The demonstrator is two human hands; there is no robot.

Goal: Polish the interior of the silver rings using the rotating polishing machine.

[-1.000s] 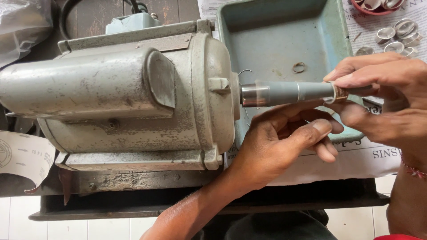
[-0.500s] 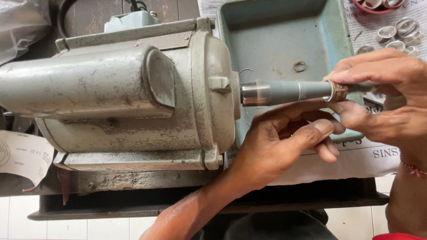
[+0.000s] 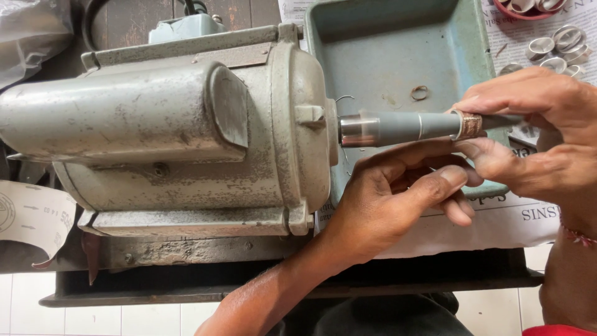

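Grey, pitted cast metal fills the left half of the head view: a heavy drum-shaped motor housing [image 3: 168, 137] lying on its side on a dark desk [image 3: 298, 277]. From its right end a smooth grey tapered spindle [image 3: 398, 127] sticks out horizontally toward the right of the frame, with a bright metal collar where it meets the housing. Near the spindle's far end sits a small brownish metal ring [image 3: 470, 125], slipped around the shaft. The right hand [image 3: 541, 134], at the right edge of the frame, has its fingers [image 3: 497, 102] closed around that ring, thumb below and forefinger above. The left hand [image 3: 398, 199] comes up from the bottom centre, its fingers curled loosely just under the spindle; whether they touch it cannot be told. Behind the spindle, upper right of centre, lies a shallow blue-green metal tray [image 3: 460, 50] resting on newspaper [image 3: 485, 218]. Several silvery metal rings [image 3: 553, 50] lie loose in the upper right corner.
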